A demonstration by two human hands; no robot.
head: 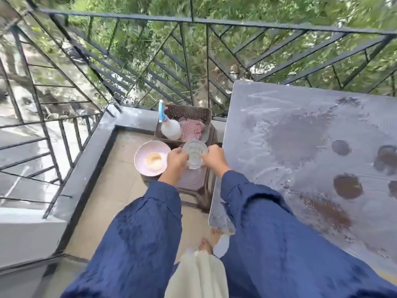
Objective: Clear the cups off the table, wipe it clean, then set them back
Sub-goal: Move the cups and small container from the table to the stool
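Both the left grip (177, 160) and the right grip (214, 158) are curling their fingers round one clear, round glass cup (195, 154), one on each side, over a brown moulded plastic stool (193, 182) just beside the surface (300, 104). A round pink bowl (142, 154) is sitting at the stool's left edge. Behind, a perforated brown basket (191, 112) is carrying a white spray bottle (171, 129) and a red checked cloth (191, 131). The flat grey surface is showing wet smears and dark round patches.
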